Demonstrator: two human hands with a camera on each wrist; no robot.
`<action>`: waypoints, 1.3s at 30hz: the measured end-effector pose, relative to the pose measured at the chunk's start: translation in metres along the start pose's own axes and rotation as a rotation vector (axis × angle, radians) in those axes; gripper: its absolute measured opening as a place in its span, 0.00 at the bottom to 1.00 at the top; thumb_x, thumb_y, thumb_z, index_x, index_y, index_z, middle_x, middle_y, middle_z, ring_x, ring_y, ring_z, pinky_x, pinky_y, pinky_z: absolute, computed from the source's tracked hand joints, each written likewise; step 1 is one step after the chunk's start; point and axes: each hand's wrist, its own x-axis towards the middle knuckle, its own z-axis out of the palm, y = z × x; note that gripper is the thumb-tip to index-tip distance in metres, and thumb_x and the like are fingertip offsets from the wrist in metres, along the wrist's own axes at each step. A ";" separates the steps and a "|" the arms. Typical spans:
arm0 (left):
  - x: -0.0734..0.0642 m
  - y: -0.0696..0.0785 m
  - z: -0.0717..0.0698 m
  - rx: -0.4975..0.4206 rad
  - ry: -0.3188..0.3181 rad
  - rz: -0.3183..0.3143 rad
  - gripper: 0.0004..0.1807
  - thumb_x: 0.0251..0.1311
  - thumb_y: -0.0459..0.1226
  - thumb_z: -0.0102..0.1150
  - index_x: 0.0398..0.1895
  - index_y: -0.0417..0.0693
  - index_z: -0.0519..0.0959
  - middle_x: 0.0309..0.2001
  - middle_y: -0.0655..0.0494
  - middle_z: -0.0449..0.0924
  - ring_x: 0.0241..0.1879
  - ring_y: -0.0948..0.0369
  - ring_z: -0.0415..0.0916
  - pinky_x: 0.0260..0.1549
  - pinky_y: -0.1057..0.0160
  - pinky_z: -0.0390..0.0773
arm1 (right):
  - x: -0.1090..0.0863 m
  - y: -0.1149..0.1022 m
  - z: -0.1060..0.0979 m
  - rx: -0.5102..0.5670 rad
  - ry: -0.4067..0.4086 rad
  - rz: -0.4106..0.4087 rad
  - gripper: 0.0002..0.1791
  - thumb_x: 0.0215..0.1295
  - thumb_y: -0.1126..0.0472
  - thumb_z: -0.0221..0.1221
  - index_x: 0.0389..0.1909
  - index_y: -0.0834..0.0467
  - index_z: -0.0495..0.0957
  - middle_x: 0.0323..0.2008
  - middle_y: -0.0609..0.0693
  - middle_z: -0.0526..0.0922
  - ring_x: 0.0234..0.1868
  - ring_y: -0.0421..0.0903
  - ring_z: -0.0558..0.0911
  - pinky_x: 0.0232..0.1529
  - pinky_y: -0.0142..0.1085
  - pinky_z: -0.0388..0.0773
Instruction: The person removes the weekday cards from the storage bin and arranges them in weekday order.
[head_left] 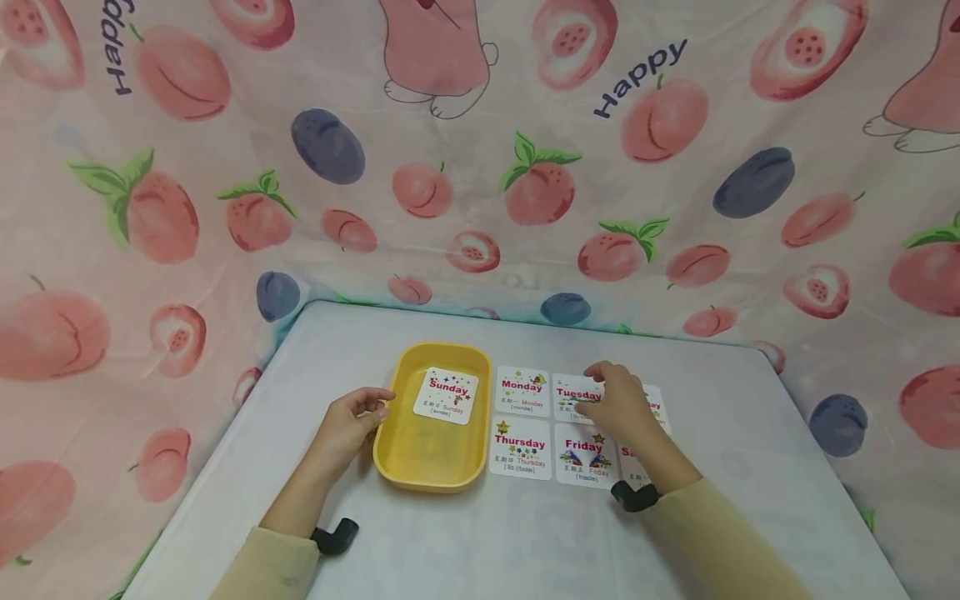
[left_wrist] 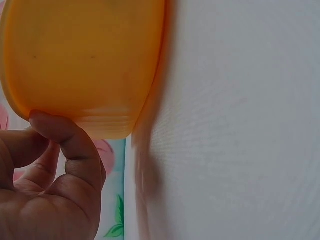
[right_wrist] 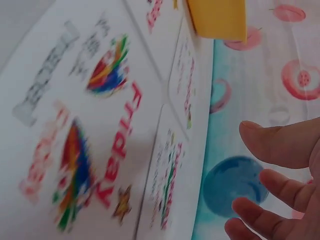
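Observation:
My left hand (head_left: 350,429) holds the left rim of a yellow plastic tray (head_left: 431,467), thumb and fingertips at its edge. A white card printed Sunday (head_left: 446,396) lies inside the tray. My right hand (head_left: 621,404) hovers over the Tuesday card (head_left: 576,392), thumb and fingers spread apart with nothing between them. In the right wrist view those fingers (right_wrist: 260,217) stand clear of the cards. Part of the Tuesday card, a card ending in "day" (head_left: 654,402) and a card starting with "Sa" (head_left: 630,462) are hidden behind the right hand and forearm.
To the tray's right, the cards lie flat in two rows, with Monday (head_left: 522,392) above Thursday (head_left: 521,450) and Friday (head_left: 585,454) beside it. They rest on a white-covered table (head_left: 480,550). A fruit-print cloth (head_left: 480,167) hangs behind the table.

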 end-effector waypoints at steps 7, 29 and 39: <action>-0.001 0.001 0.000 0.007 0.002 0.001 0.15 0.77 0.31 0.58 0.63 0.42 0.82 0.46 0.50 0.75 0.40 0.56 0.72 0.31 0.69 0.78 | 0.011 -0.025 0.012 -0.015 0.001 -0.059 0.39 0.62 0.55 0.77 0.71 0.57 0.72 0.68 0.63 0.75 0.69 0.66 0.70 0.66 0.65 0.72; -0.001 0.002 0.001 0.011 0.008 -0.010 0.15 0.77 0.31 0.58 0.63 0.43 0.82 0.47 0.50 0.76 0.42 0.55 0.73 0.32 0.69 0.78 | 0.022 -0.092 0.031 -0.089 0.019 -0.074 0.54 0.52 0.41 0.82 0.76 0.50 0.65 0.72 0.62 0.69 0.69 0.65 0.67 0.66 0.66 0.69; -0.001 0.002 0.002 0.008 0.003 -0.004 0.16 0.77 0.30 0.58 0.63 0.42 0.82 0.47 0.50 0.77 0.42 0.55 0.73 0.32 0.69 0.78 | 0.027 -0.123 0.033 -0.080 -0.017 -0.125 0.54 0.52 0.46 0.83 0.77 0.45 0.63 0.76 0.59 0.65 0.74 0.64 0.64 0.69 0.67 0.65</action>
